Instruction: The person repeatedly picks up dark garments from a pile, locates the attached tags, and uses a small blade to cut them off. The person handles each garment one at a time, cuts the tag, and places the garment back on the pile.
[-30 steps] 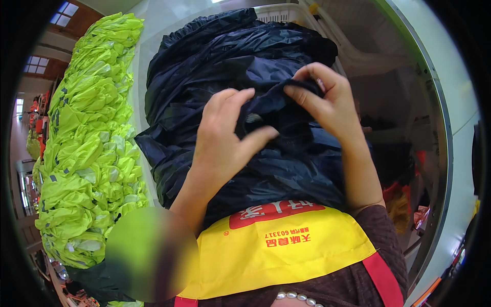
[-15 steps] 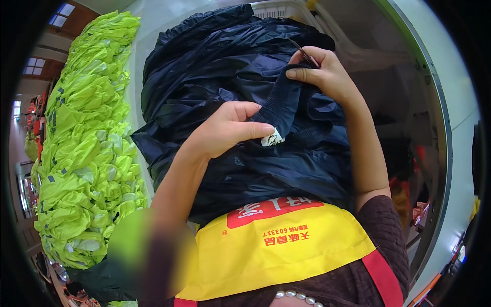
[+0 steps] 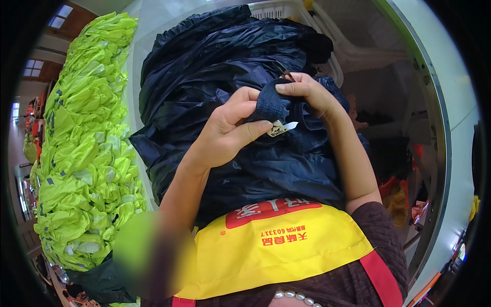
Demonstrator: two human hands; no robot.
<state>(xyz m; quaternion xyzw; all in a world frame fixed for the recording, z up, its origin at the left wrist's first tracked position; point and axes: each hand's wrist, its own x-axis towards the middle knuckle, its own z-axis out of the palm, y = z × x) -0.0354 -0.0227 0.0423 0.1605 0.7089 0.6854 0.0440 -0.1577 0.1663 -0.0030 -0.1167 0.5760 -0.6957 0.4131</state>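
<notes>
The ribbed elastic band (image 3: 271,105) of a dark navy garment is stretched between my hands, above a heap of the same dark, shiny fabric (image 3: 204,77). My left hand (image 3: 222,128) pinches the band, its thumb beside a small white label (image 3: 279,130) with a dark print. My right hand (image 3: 309,94) is closed on another part of the band. A slim pair of thread snips (image 3: 284,70) is also tucked in that hand, blades pointing up and left. Their handles are mostly hidden by the fingers.
To the left lies a long pile of neon yellow-green garments (image 3: 87,138) with grey patches. A white plastic basket (image 3: 273,10) shows behind the dark heap. A metal-edged pale surface (image 3: 434,97) runs along the right. My yellow apron (image 3: 286,245) borders the heap in front.
My right hand has come down and left with the snips, nearer my left hand. The band is bunched shorter between them, and the label is turned, showing more of itself.
</notes>
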